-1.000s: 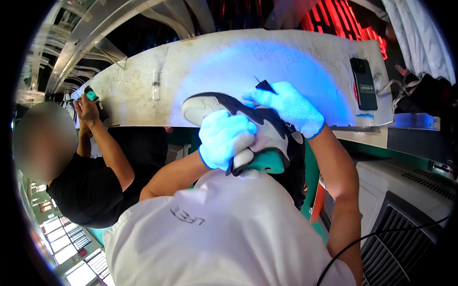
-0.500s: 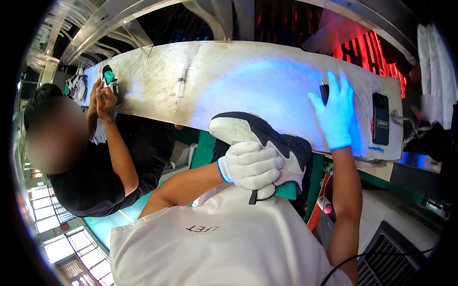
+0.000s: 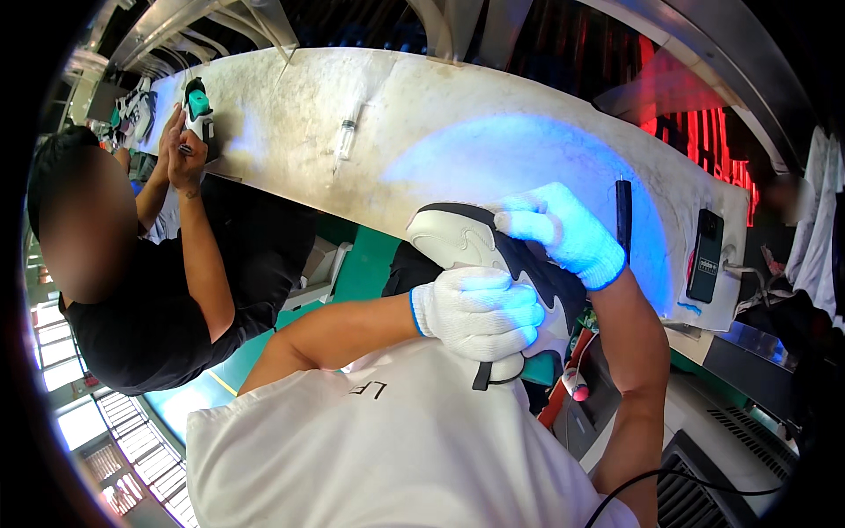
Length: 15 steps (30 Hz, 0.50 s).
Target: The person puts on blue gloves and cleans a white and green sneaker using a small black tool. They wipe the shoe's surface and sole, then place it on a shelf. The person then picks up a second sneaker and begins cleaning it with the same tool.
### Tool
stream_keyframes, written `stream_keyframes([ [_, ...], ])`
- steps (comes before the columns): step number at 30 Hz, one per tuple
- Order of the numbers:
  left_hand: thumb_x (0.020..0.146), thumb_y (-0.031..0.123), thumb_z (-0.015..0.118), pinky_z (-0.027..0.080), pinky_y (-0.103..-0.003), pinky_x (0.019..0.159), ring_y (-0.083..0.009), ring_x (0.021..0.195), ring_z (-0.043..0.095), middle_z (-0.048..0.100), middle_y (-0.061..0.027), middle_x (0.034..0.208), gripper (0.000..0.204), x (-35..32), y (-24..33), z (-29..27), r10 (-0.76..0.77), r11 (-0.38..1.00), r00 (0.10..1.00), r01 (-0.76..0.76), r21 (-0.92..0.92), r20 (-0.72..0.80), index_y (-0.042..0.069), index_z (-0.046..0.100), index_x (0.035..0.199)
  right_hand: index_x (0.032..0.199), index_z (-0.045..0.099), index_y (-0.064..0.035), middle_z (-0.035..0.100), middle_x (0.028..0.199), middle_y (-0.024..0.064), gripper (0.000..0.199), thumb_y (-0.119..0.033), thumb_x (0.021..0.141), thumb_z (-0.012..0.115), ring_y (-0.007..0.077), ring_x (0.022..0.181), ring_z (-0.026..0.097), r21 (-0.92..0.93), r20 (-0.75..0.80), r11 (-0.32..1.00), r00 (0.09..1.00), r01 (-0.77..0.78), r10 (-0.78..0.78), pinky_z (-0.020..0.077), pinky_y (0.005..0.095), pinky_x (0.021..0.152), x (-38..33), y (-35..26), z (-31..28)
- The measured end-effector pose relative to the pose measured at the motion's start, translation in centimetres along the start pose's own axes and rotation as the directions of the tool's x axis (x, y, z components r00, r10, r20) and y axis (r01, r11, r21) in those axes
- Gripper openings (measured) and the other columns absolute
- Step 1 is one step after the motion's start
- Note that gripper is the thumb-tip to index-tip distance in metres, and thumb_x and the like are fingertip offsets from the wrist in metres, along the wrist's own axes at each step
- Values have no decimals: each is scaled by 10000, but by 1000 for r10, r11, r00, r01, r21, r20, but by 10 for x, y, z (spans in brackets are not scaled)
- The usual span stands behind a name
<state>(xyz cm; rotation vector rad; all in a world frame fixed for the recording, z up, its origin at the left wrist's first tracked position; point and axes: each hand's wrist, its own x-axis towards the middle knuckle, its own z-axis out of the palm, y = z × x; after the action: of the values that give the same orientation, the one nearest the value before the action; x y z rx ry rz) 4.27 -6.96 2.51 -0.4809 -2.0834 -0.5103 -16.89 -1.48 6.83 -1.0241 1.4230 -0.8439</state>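
A: Where was the shoe?
B: The white-and-black sneaker (image 3: 453,239) was off the worktable (image 3: 273,132), just in front of its near edge and close to the wearer's white shirt (image 3: 378,449), its toe pointing up and left.

A: And the hands?
B: The gloved left hand (image 3: 482,312) lay across the pale upper, fingers pressed together and curled over it, thumb hidden. The gloved right hand (image 3: 563,236) reached over the dark far side, fingers bent and close together; I couldn't tell whether they pinched anything.

A: What step was that?
B: I'd judge it steadying the sneaker with the left hand while the right worked along its edge. The black pen-shaped tool (image 3: 624,216) lay on the worktable beside the right hand, out of its grasp.

A: What did the next move call for?
B: In my judgement, a firm left grip, keeping the sneaker from turning, and light, exact contact from the right fingertips.
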Motion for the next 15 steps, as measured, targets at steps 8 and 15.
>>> stream_keyframes([
  [8,936,257,770,535,-332,774,-199,957,757,785,-32,1053,147,-8,-6,11,95,993,990,-87,79,-100,141,699,992,982,804,22,642,692,53,266,-234,937,749,143,659,561,-86,82,996,997,9,-2,491,357,646,10,-27,-2],
  [15,888,339,746,542,-344,761,-223,910,750,776,-66,1002,229,15,-5,-18,18,1000,968,-11,-29,251,112,720,911,1251,769,70,798,1077,112,457,-176,870,825,155,987,706,-48,-1,998,999,36,-36,573,320,907,5,-6,7],
])
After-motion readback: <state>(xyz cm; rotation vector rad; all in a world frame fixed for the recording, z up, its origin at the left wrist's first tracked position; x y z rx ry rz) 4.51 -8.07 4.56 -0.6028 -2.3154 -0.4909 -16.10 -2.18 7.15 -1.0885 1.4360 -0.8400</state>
